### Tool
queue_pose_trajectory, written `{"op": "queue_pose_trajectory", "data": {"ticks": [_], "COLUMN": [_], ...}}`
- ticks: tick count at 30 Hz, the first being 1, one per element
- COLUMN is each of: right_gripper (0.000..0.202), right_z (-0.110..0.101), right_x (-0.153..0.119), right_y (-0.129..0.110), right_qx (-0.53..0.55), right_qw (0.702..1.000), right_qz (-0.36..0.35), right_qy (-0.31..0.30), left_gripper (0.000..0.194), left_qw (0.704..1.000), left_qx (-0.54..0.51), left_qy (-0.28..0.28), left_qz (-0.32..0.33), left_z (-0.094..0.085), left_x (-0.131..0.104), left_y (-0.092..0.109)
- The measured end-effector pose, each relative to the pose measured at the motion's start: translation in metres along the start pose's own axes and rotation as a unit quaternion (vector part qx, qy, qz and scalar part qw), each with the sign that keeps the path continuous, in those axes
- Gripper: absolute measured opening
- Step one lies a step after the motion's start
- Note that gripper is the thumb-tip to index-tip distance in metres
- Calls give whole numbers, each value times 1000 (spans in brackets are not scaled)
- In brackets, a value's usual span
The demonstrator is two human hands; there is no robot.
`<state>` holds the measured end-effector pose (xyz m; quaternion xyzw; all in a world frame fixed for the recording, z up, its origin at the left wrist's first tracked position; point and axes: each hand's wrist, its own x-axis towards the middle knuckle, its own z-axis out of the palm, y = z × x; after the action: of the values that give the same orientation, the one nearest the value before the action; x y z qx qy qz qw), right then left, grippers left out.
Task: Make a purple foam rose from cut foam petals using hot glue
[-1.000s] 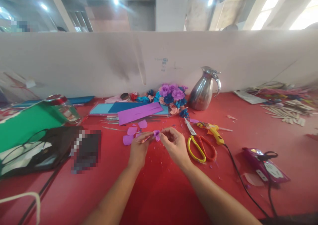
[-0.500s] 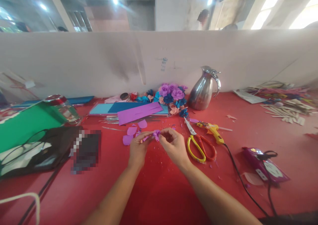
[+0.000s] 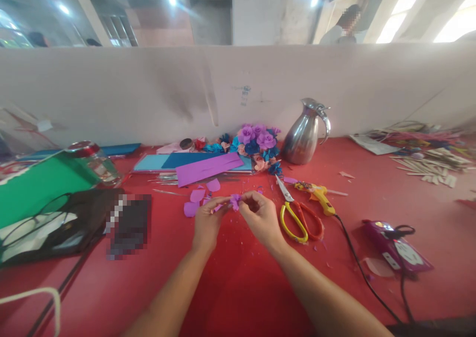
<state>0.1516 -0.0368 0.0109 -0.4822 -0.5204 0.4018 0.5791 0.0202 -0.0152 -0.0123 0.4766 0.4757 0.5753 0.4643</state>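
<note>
A small purple paper flower (image 3: 234, 201) is pinched between both hands above the red table (image 3: 238, 287). My left hand (image 3: 208, 221) grips its left side, and my right hand (image 3: 261, 217) holds its right side with bent fingers. Loose purple petals (image 3: 197, 196) lie just beyond my left hand. A purple paper strip (image 3: 209, 169) rests on blue sheets behind them. Scissors (image 3: 301, 220) with yellow and red handles lie right of my right hand, their blades apart. Beside them is a yellow glue gun (image 3: 324, 198) with a black cord.
Finished paper flowers (image 3: 260, 141) and a steel jug (image 3: 303, 134) stand by the partition. To the right lie a purple device (image 3: 397, 248) and thin sticks (image 3: 431, 166). A lidded jar (image 3: 92, 163), green sheet (image 3: 40, 186) and dark bag (image 3: 89, 213) are at left.
Both hands and the purple flower have barely moved. Beyond the partition, a person has shifted to the right, and another head shows at the far left.
</note>
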Motion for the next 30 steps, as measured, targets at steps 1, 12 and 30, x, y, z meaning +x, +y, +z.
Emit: {"op": "queue_pose_trajectory", "data": {"ticks": [1,12,30], "right_gripper": [9,16,17], "right_z": [0,-1,-2], "right_x": [0,5,-1], "right_y": [-1,-8,-12], "right_qx": [12,173,80], "right_qw": [1000,977,996], "right_qz": [5,118,12], "right_qy": [-1,-24,-26], "left_gripper": [20,22,17], "left_qw": [1000,991,987], "left_qx": [-7,-110,-129], "left_qy": [-1,-47,-59], "left_qz": [-1,-67,-75], "left_z": [1,5,5], "left_x": [0,-3,-3], "left_y": [1,7,6]}}
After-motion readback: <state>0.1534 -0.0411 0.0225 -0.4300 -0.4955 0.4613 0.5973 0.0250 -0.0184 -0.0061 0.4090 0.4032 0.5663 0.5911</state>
